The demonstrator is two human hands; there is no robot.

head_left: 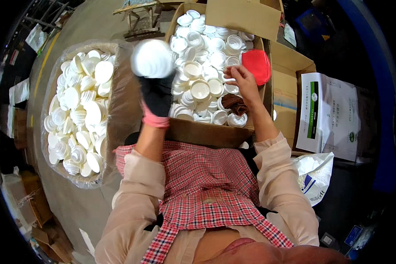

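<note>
My left hand [157,94], in a black glove with a pink cuff, is closed on a round white plastic lid [152,58], which is blurred by motion. It is above the left edge of a cardboard box [207,133] heaped with white round lids [200,89]. Over the right part of that heap is my bare right hand [243,83], its fingers loosely bent and apart, with nothing visible in them. Beside its fingers lies a red round flat piece [256,67]. A crumpled brown cloth [235,104] rests on the lids below the hand.
To the left stands a second box [119,101] lined with clear plastic and full of white lids [78,116]. A white printed carton [332,116] and a white bag [316,176] are on the right. At the back is a small wooden stand [141,20].
</note>
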